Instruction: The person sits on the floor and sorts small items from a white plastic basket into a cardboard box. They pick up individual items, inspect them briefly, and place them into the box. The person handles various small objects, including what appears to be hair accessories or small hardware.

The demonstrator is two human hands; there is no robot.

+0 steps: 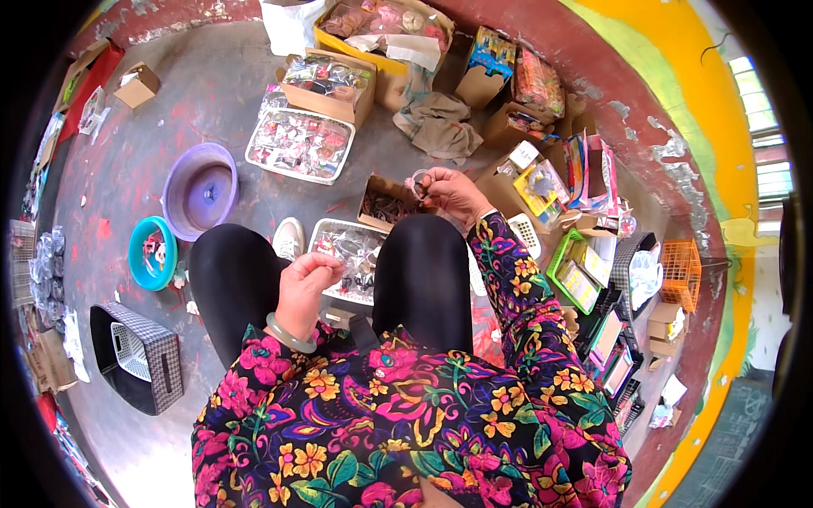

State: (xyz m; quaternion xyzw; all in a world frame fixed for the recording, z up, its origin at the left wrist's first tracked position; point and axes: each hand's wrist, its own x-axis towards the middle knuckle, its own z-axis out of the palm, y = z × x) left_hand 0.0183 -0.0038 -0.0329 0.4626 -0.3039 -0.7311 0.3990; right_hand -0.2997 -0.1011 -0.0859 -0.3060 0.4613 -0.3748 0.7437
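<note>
My right hand is closed on a small pale pink loop, maybe a hair tie, with something dark at the fingertips. It hangs over a small cardboard box of dark brown items. Between my knees, a white plastic basket holds clear packets with red, white and black pieces; my right knee hides part of it. Above the basket's near left side is my left hand, a bangle on its wrist. Its fingers are pinched together, and what they hold, if anything, is too small to make out.
A white tray of packets and an open carton stand ahead. Left are a purple basin, a teal basin and a checked bin. Rightward are a green basket, several boxes and an orange crate along the wall.
</note>
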